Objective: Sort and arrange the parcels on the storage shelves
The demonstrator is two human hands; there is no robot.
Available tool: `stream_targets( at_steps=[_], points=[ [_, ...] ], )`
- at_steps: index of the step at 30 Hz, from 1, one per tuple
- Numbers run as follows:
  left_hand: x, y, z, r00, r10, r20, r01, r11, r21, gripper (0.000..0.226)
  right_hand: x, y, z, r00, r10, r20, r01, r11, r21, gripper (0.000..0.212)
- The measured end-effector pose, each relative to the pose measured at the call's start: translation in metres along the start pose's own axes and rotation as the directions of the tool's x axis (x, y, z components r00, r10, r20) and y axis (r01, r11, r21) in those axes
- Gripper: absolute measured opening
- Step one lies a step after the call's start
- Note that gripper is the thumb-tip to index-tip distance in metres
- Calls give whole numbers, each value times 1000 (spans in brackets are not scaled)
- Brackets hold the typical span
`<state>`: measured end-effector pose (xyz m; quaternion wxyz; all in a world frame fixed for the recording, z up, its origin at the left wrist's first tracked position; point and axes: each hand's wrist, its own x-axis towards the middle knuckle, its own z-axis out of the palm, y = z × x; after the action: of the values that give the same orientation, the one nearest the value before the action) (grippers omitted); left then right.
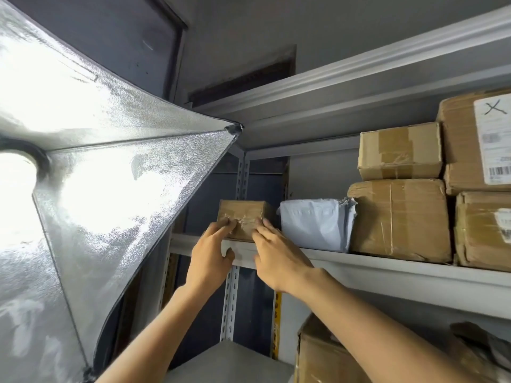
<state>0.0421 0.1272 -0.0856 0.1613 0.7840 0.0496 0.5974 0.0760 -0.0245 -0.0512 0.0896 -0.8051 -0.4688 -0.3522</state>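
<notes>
Sitting at the left end of the shelf [387,268], the small taped box [241,214] lies straight ahead of both hands, broad face toward them. Left hand [210,255] and right hand [276,258] press straight fingers flat on that face, equally near; neither grips. A grey mailer [315,225] stands just beside it. Box depth and the space behind are hidden.
</notes>
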Motion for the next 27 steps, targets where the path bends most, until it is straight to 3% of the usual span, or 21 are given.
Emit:
stream_targets(
  at_steps=[2, 5, 10, 17, 21, 24, 27],
  points=[
    [1, 2, -5, 998, -15, 60, 14, 1000, 12, 63, 0, -3, -4, 1000, -4, 16, 4, 1000, 21, 57],
    [2, 12, -13, 997, -3, 72, 3, 1000, 2, 60, -7, -3, -15, 996, 22, -82, -15, 996, 84, 55],
    [10, 46, -12, 993, 92, 79, -92, 996, -7, 46, -34, 23, -40, 992, 45, -119, -46, 999, -2, 52],
    [24, 94, 2, 953, 205, 224, -250, 949, 194, 52, -70, 75, -68, 972, 136, -191, -159, 981, -112, 57],
    [34, 103, 14, 958, 67, 279, -105, 987, 122, 43, -75, 86, -75, 961, 191, -200, -214, 972, -102, 65],
    [41, 107, 23, 934, 5, 357, -33, 997, 71, 32, -71, 83, -73, 941, 291, -173, -287, 957, 47, 71],
    [46, 112, 29, 911, -40, 411, 30, 999, 30, 37, -59, 76, -68, 929, 355, -106, -337, 928, 158, 80]
  ],
)
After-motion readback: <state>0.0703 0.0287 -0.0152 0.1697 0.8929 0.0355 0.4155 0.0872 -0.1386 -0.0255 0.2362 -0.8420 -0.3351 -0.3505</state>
